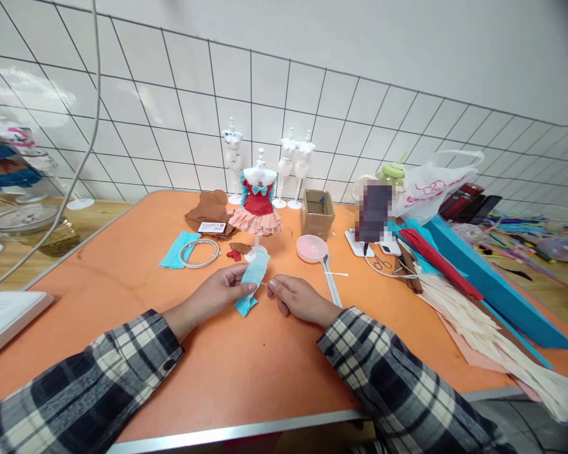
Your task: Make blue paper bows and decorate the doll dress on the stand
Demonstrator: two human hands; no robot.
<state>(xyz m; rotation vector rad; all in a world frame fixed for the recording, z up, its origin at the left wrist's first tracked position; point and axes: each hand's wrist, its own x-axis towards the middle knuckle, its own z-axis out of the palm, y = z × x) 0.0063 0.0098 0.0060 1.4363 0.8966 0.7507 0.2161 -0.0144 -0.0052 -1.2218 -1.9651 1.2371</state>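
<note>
My left hand pinches a small piece of light blue cloth over the orange table. My right hand is closed in a pinch just right of the cloth, holding a thin needle whose tip meets the cloth's edge. Both sleeves are plaid. Behind the hands stands a small mannequin wearing a red top, teal bow and pink ruffled skirt.
A blue cloth with a white hoop, brown fabric, a cardboard box, a pink bowl, scissors and bare white mannequins lie behind. Red, blue and cream paper sheets spread at the right.
</note>
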